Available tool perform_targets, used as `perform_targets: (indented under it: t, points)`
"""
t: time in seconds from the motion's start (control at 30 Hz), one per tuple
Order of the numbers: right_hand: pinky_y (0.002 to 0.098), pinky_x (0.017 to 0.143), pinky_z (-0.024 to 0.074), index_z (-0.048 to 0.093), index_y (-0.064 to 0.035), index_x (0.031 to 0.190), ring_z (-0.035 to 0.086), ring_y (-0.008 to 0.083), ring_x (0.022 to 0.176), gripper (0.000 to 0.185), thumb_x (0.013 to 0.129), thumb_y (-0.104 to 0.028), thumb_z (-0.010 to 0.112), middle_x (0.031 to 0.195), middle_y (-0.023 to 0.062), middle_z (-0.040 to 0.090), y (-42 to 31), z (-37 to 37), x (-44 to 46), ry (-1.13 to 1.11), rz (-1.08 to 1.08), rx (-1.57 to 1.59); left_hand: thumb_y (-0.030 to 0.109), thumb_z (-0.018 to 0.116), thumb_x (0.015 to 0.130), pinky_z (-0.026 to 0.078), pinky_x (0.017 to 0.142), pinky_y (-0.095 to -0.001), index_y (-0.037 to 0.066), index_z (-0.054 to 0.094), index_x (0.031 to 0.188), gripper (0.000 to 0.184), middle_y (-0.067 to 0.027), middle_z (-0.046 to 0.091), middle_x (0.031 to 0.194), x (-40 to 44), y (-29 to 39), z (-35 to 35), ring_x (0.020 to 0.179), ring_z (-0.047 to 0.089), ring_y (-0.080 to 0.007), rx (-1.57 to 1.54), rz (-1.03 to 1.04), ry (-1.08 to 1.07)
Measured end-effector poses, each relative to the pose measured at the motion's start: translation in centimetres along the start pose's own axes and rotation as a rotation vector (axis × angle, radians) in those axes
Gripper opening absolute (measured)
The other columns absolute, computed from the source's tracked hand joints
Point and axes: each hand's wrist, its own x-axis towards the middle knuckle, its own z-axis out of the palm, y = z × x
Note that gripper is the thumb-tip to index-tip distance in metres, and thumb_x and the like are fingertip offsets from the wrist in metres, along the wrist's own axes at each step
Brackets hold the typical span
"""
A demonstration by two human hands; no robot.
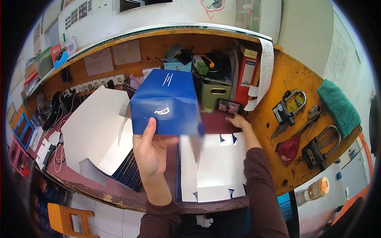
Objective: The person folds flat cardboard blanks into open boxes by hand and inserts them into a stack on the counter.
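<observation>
My left hand (152, 152) grips the lower edge of a blue cardboard box (166, 87), with the thumb on its front face beside a white logo. The box is held up over the desk, and a loose flap hangs at its right side. My right hand (237, 121) reaches past it, fingers stretched out at a phone (229, 106) that leans with its screen lit; whether they touch it I cannot tell. Below lies an open box blank (220, 168), white inside. To the left stand stacked open cartons (95, 131), white inside with dark blue edges.
Behind are a green bin (216, 93), a red binder (247, 75) and a hanging paper strip (266, 67). Padlocks (285, 111), keys (313, 114) and a green towel (338, 104) lie at right. Power sockets (101, 82) and cables line the left. An orange stool (69, 220) stands below.
</observation>
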Motion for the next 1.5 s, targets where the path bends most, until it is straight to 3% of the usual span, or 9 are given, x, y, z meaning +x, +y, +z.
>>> perform_targets:
  t: [0.17,0.33,0.5,0.63,0.8,1.03,1.23,1.33,1.5]
  points:
    - [0.0278,0.063,0.0474,0.064,0.0016,0.081,0.062,0.0153,0.067,0.025,0.079,-0.021,0.055,0.076,0.0088,0.067,-7.2,-7.7,-12.3,-0.341,-0.29,0.404,0.011,0.051,0.087,0.057,0.061,-0.0285,-0.003,0.055,0.102,0.021,-0.0105,0.062,0.091,-0.4,-2.3,0.8,0.072,0.063,-0.0175,-0.065,-0.02,0.071]
    - [0.0264,0.072,0.0467,0.058,0.0002,0.107,0.059,0.0163,0.093,0.047,0.09,-0.041,0.042,0.099,0.0116,0.063,-11.2,-7.5,-28.9,-0.994,-0.699,0.593,0.023,0.053,0.088,0.048,0.078,-0.03,0.0,0.052,0.113,0.035,-0.0106,0.059,0.103,-4.1,-5.5,3.3,0.09,0.06,-0.0201,0.012,-0.243,-0.046]
    - [0.0415,0.09,0.0356,0.038,-0.0029,0.127,0.047,0.0219,0.109,0.077,0.084,-0.065,0.025,0.119,0.0129,0.051,-11.3,-1.3,-33.3,-0.03,-0.54,1.912,0.028,0.049,0.09,0.045,0.082,-0.0291,-0.002,0.052,0.11,0.037,-0.0123,0.06,0.1,-10.4,-7.2,2.2,0.094,0.058,-0.0186,0.205,-0.429,-0.221]
    - [0.0269,0.074,0.0426,0.046,-0.0018,0.117,0.055,0.0109,0.081,0.038,0.089,-0.027,0.048,0.096,0.0048,0.059,-11.3,-3.4,-34.8,0.48,-0.298,1.654,0.009,0.057,0.084,0.051,0.073,-0.0299,-0.004,0.054,0.101,0.022,-0.0115,0.061,0.096,-13.5,-6.7,0.8,0.085,0.059,-0.0156,0.276,-0.322,-0.151]
    - [0.0211,0.065,0.0446,0.053,-0.0002,0.104,0.057,0.0081,0.078,0.023,0.084,-0.011,0.056,0.093,0.0052,0.061,-9.0,-4.2,-36.3,-0.119,-0.306,1.959,0.002,0.059,0.081,0.049,0.072,-0.0264,-0.004,0.055,0.099,0.019,-0.0089,0.063,0.087,-13.9,-6.6,-4.0,0.082,0.06,-0.0145,0.624,-0.154,-0.206]
    - [0.0202,0.069,0.043,0.052,-0.002,0.091,0.055,0.008,0.075,0.017,0.077,0.001,0.063,0.085,0.0046,0.059,-12.7,2.0,-38.1,0.917,-0.081,1.054,0.0,0.057,0.082,0.048,0.072,-0.0256,-0.005,0.049,0.103,0.023,-0.0111,0.062,0.091,-15.6,-7.3,-1.7,0.087,0.06,-0.0145,0.538,0.005,-0.255]
    - [0.0285,0.075,0.0447,0.055,-0.0111,0.094,0.056,0.0111,0.077,0.009,0.085,-0.011,0.056,0.085,-0.001,0.06,-16.3,2.4,-38.7,0.537,-0.123,2.074,-0.003,0.054,0.082,0.05,0.079,-0.034,-0.005,0.043,0.111,0.032,-0.0154,0.053,0.107,-16.0,-8.5,-1.6,0.094,0.056,-0.0188,0.607,0.189,-0.365]
    - [0.0184,0.056,0.0383,0.056,-0.0129,0.092,0.047,0.0034,0.062,0.013,0.082,-0.004,0.057,0.073,-0.0057,0.053,-14.5,0.9,-38.5,0.081,-0.205,2.334,0.016,0.048,0.089,0.042,0.088,-0.0391,0.0,0.046,0.113,0.029,-0.0102,0.054,0.108,-15.6,-8.4,-2.9,0.103,0.052,-0.0204,0.406,-0.173,-0.34]
    - [0.0191,0.061,0.0421,0.053,-0.0091,0.105,0.051,0.0056,0.072,0.028,0.08,0.003,0.055,0.088,-0.0012,0.057,-15.4,0.1,-38.7,0.466,-0.116,2.048,0.047,0.031,0.09,0.037,0.084,-0.0397,0.009,0.053,0.107,0.047,-0.0031,0.056,0.105,-15.0,-6.7,-4.3,0.102,0.047,-0.0213,-0.736,-0.711,-0.17]
